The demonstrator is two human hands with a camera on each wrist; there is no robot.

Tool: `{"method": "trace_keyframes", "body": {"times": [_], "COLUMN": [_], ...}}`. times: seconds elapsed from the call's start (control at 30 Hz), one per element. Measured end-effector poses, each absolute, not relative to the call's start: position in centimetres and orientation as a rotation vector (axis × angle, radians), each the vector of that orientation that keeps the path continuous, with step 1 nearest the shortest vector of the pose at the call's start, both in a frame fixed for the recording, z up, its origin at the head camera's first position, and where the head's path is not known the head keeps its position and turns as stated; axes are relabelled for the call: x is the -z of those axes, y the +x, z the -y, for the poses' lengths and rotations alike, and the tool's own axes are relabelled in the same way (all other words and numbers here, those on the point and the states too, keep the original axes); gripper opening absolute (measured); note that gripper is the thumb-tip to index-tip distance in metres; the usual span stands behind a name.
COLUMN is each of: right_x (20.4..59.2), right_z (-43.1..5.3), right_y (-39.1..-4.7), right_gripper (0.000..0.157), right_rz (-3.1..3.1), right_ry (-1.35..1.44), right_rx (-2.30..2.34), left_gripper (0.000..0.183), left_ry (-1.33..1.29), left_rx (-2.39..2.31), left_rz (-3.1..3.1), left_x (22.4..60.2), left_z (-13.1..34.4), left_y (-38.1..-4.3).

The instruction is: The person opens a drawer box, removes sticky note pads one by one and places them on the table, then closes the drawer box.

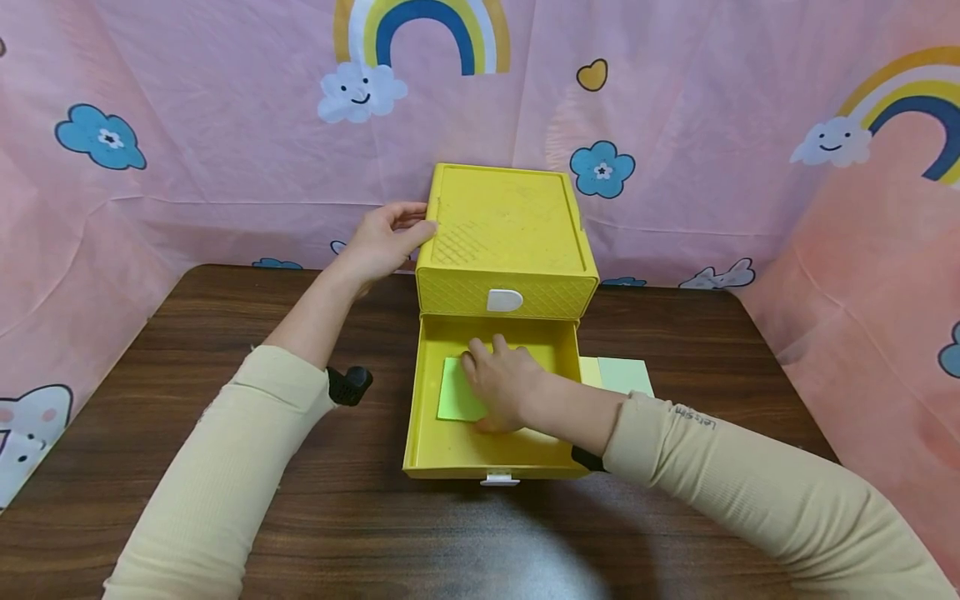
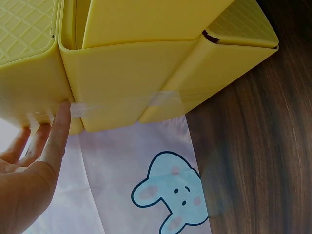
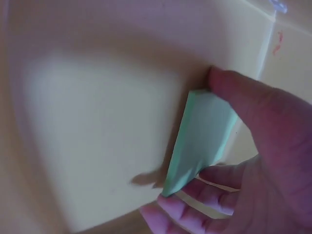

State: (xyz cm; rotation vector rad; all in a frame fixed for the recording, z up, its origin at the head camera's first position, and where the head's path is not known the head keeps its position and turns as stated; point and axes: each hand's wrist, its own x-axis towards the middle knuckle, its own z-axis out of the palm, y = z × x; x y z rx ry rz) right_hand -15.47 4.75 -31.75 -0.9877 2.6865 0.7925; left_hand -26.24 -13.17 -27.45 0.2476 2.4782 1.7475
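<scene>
A person's left hand (image 1: 386, 240) rests extended fingers against the side of a yellow cabinet (image 1: 517, 217), seemingly to steady it, while the right hand's (image 1: 510, 385) thumb and fingers grip a green notepad (image 1: 456, 393) inside the pulled-out lower drawer (image 1: 450, 450), apparently for control.

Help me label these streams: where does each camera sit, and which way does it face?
Head: worn on the head, facing forward and down at the yellow drawer unit; left hand, right hand and sleeves show.
Left wrist: on that wrist, facing the unit's side; left hand shows.
Right wrist: on that wrist, facing into the open drawer; right hand shows.
Head and right wrist share the green pad.
</scene>
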Motion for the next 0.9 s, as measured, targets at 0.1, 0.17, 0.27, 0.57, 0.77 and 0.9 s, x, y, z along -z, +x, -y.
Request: {"method": "trace_keyframes", "body": {"times": [0.1,0.17,0.27,0.57,0.77,0.9], "right_x": [31.5,31.4,31.1,30.3,30.0,29.5], "right_z": [-4.9,-5.0,-5.1,-5.5,-5.9,-6.2], "right_y": [-15.6,-15.7,-15.9,-16.1,-16.0,-15.8], "right_gripper": [0.083,0.085,0.086,0.08,0.075,0.072], "right_rz": [-2.66,-2.639,-2.628,-2.645,-2.664,-2.675], "right_ry": [-1.005,-1.025,-1.062,-1.134,-1.186,-1.211], "right_rx": [-0.838,-0.874,-0.907,-0.868,-0.81,-0.751], "left_gripper": [0.055,0.054,0.054,0.053,0.054,0.054], "left_ry": [0.249,0.249,0.246,0.234,0.248,0.247], "left_rx": [-1.745,-1.746,-1.746,-1.747,-1.756,-1.753], "left_rz": [-2.482,-2.481,-2.484,-2.48,-2.475,-2.476], "left_x": [27.5,27.5,27.5,27.5,27.5,27.5], "left_z": [13.2,13.2,13.2,13.2,13.2,13.1], "left_y": [-26.3,-26.3,-26.3,-26.2,-26.2,-26.2]}}
